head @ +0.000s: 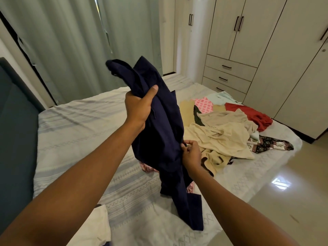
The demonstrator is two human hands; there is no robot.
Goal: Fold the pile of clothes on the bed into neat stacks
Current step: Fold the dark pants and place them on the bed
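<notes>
While the fingers (154, 91) of the left hand (139, 108) curl round a bunched upper part of the navy garment (165, 132), thumb laid across the front, the right hand (192, 155) pinches a side edge lower down, at 4 o'clock from the left.

Position: garment is held up over the bed (79, 125). Its lower end trails onto the sheet at 6 o'clock.

Handling (judgement): soft, limp and light. It hangs in loose folds and keeps no shape of its own. Not slippery, not fragile. Best taken at a hem, seam or two corners, so it drops flat before folding. A mid-cloth grip only bunches it. Type of garment: cannot tell.

Counts:
- navy garment: 1
- unfolded pile (225, 135) at 3 o'clock: beige pieces, at least 3; red 1; pink-and-white 1; pale mint 1; dark floral 1. Overlaps make this a minimum.
- pink patterned piece (148, 168), half hidden behind the navy: 1
- white cloth (94, 226) at 7 o'clock: 1
</notes>
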